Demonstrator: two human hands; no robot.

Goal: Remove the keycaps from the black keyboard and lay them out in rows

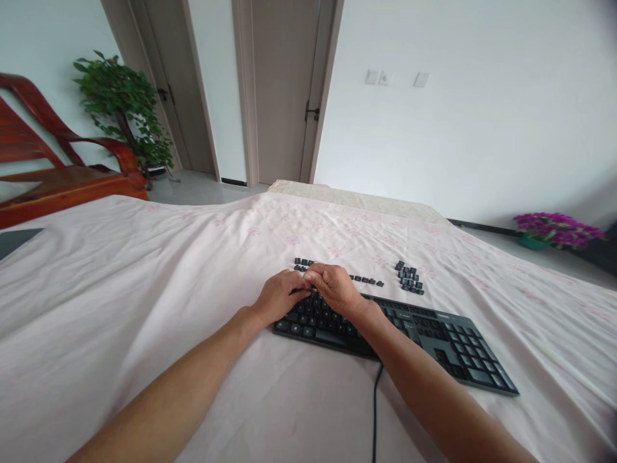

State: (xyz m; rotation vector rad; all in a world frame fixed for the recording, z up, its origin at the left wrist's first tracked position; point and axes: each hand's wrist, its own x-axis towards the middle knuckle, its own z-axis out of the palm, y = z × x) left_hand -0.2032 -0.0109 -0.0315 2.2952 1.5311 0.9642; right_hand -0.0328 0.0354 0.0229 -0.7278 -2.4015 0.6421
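A black keyboard [434, 337] lies on a pale pink sheet [144, 308], its cable [375, 411] running toward me. Both hands rest over its left half. My left hand [278, 297] has its fingers curled down onto the keys. My right hand [337, 289] is curled too, fingertips meeting the left hand's at the keyboard's far edge. What they pinch, if anything, is hidden. Loose black keycaps lie beyond the keyboard: a row [366, 280] just past my hands and a cluster [409, 278] further right.
The sheet covers a wide flat surface. A red wooden chair [58, 173] and a green potted plant [125, 109] stand at the left. Two doors [282, 90] are straight ahead. Purple flowers [556, 229] sit on the floor at the right.
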